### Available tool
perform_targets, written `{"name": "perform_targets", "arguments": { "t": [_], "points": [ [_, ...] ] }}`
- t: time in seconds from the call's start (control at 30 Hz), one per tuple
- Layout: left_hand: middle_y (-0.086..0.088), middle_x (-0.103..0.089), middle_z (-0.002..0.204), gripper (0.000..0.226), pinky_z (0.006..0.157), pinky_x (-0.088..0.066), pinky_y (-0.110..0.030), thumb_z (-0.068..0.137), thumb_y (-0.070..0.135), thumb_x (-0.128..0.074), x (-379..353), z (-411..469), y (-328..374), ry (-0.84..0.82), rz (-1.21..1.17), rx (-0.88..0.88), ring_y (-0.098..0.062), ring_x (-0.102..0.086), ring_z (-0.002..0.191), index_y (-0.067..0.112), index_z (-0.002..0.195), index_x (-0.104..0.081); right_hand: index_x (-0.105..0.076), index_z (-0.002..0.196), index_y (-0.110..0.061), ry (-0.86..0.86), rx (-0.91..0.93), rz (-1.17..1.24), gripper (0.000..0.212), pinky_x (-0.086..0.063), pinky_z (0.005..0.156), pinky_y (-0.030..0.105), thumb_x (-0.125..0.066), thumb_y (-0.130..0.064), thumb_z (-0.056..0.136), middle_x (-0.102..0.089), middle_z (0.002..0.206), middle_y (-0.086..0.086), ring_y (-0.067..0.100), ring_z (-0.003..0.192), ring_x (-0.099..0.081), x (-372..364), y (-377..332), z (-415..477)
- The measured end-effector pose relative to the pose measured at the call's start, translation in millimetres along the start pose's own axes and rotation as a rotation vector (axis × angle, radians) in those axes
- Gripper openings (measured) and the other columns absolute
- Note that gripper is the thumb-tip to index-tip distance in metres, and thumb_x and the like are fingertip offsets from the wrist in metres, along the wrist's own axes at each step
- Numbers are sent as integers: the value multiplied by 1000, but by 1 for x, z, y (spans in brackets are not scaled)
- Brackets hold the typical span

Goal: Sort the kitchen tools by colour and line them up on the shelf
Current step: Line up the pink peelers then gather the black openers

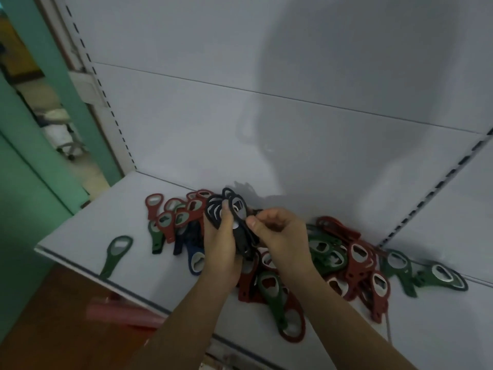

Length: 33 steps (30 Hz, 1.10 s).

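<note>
On the white shelf (88, 233), heaped bottle openers (357, 263); teal wall (21, 209) left.

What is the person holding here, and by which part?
A bunch of black bottle openers: the left hand grips their handles, heads fanned above; the right hand pinches the bunch at mid-length.

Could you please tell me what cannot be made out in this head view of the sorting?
Head view: the number of black openers in the left hand; they overlap and the hand covers them.
Head view: whether the right hand grips one or only touches it; the hand itself hides the contact.
Head view: the pink object below the shelf; too blurred to identify.
Head view: the shelf's right end; cut off by the frame edge.
</note>
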<state>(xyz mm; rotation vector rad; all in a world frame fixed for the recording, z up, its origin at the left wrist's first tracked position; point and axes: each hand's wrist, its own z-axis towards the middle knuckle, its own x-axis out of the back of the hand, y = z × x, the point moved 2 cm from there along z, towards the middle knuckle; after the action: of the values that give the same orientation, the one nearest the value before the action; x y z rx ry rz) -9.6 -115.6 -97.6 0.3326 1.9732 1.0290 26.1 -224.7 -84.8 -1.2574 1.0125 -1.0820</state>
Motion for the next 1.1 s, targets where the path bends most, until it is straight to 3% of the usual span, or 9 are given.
{"name": "perform_targets", "arguments": {
  "t": [0.1, 0.23, 0.3, 0.4, 0.53, 0.67, 0.83, 1.0, 1.1],
  "points": [
    [-13, -68, 130, 114, 101, -54, -52, 52, 89, -74, 5, -4, 6, 24, -1, 12, -31, -68, 116, 20, 141, -57, -73, 81, -10, 20, 25, -35, 10, -61, 74, 35, -83, -10, 82, -74, 77, 3, 23, 77, -71, -11, 4, -4],
    [-12, -75, 113, 49, 88, -60, -44, 86, 26, -79, 21, -8, 29, 63, 132, -139, -30, -72, 107, 9, 129, -62, -76, 82, -16, -161, 111, -130, 6, -60, 76, 31, -79, -13, 86, -75, 78, -3, 13, 76, -71, -32, -1, -4],
    [-15, -75, 104, 37, 73, -61, -38, 89, 4, -72, 37, -2, 46, 60, 157, -165, -29, -75, 93, 1, 125, -62, -77, 89, -16, -291, 115, -100, 8, -60, 80, 32, -74, -9, 90, -77, 84, -3, 14, 81, -73, -45, -7, 2],
    [-17, -71, 94, 41, 63, -59, -35, 91, 4, -69, 64, 10, 81, 51, 180, -186, -24, -69, 73, -11, 127, -55, -73, 97, -21, -362, 178, -191, 19, -59, 84, 28, -67, -3, 93, -76, 94, -7, 9, 91, -71, -61, -5, 17],
    [-21, -70, 97, 37, 64, -61, -37, 93, 5, -66, 96, 28, 111, 29, 161, -141, -24, -67, 74, -12, 125, -58, -72, 106, -22, -555, 397, -697, 31, -54, 92, 32, -59, 3, 91, -70, 109, -5, 10, 100, -64, -75, 10, 44],
    [-22, -72, 111, 22, 85, -60, -42, 93, 2, -64, 117, 46, 122, -6, 122, -61, -32, -67, 95, -2, 114, -69, -53, 138, -36, -783, 473, -1179, 63, -42, 108, 41, -74, -31, 79, -45, 138, -2, 21, 128, -39, -95, 22, 52],
    [-19, -73, 111, 32, 76, -62, -39, 92, 2, -64, 134, 77, 123, -35, 141, 1, -29, -70, 93, -2, 124, -65, -22, 155, -38, -689, 372, -1452, 95, -38, 112, 51, -67, -60, 75, -27, 150, 5, 33, 140, -27, -106, 23, 71],
    [-21, -69, 101, 21, 76, -58, -42, 94, 1, -63, 139, 100, 122, -149, 221, 54, -26, -66, 77, -4, 113, -67, -45, 144, -28, -622, 262, -1330, 71, -41, 110, 44, -70, -30, 78, -45, 146, 1, 27, 132, -41, -87, 13, 86],
    [-22, -69, 99, 24, 79, -54, -45, 93, 1, -65, 141, 111, 113, -167, 258, 110, -30, -65, 81, -5, 116, -65, -59, 132, -24, -387, 243, -1229, 61, -44, 105, 45, -61, -6, 73, -59, 131, 0, 27, 123, -49, -74, 15, 80]
  ]
}}
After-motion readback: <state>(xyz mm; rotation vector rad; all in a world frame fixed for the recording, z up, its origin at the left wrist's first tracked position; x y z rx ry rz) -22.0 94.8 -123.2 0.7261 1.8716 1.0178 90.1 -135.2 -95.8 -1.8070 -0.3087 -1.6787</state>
